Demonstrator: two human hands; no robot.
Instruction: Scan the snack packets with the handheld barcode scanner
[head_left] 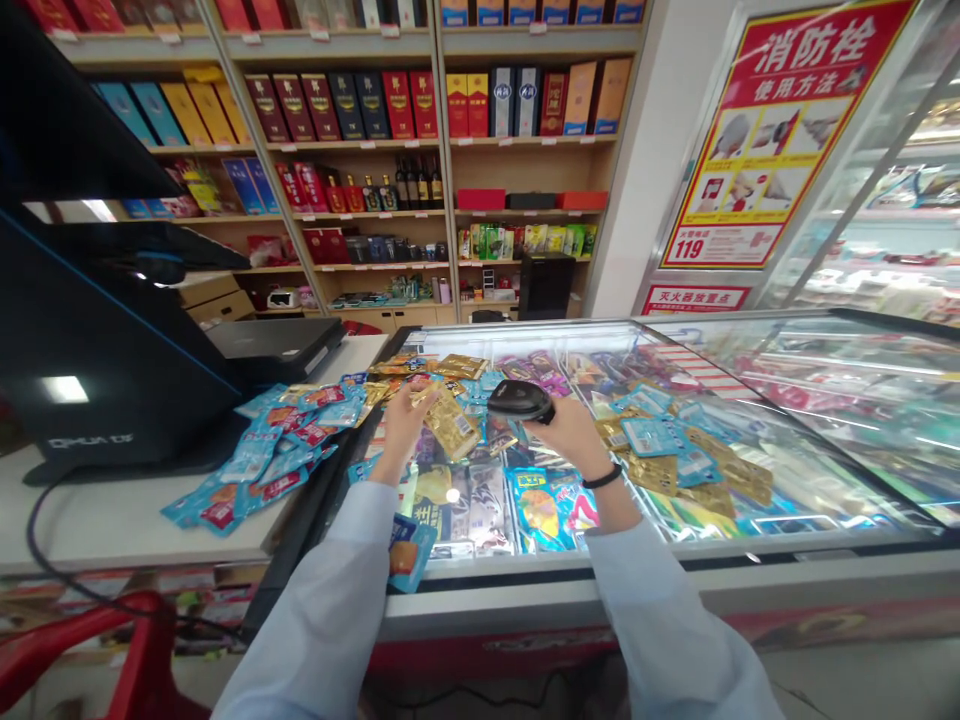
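1. Starting nearest us, we list one blue packet (409, 560), lying over the near rim of the freezer (525, 597), just beside our left sleeve (322, 600)
2. Right hand (568, 430), one: closed about the grip of a black scanner (519, 400), which it holds above the freezer glass; the undersides are hidden, so we cannot tell how every finger sits
3. Black scanner, handling: judged stiff and fairly light, best taken by the grip; long axis roughly crosswise, head pointing left toward the gold packet, grip running back right into our palm
4. Left hand (407, 412), one: nearly closed, thumb and fingers pinching the upper-left end of a gold packet (452, 425), which is over the glass, just left of the scanner
5. Gold packet, handling: judged light, soft and slick, best held by its end; long axis slanting from our fingers down to the right, free end toward us
6. Loose packets, blue and gold: one spread (667, 450) on the glass at right, one heap (277, 445) on the white counter (135, 520) at left
7. Shelves (360, 145), farthest: boxed goods and bottles in rows
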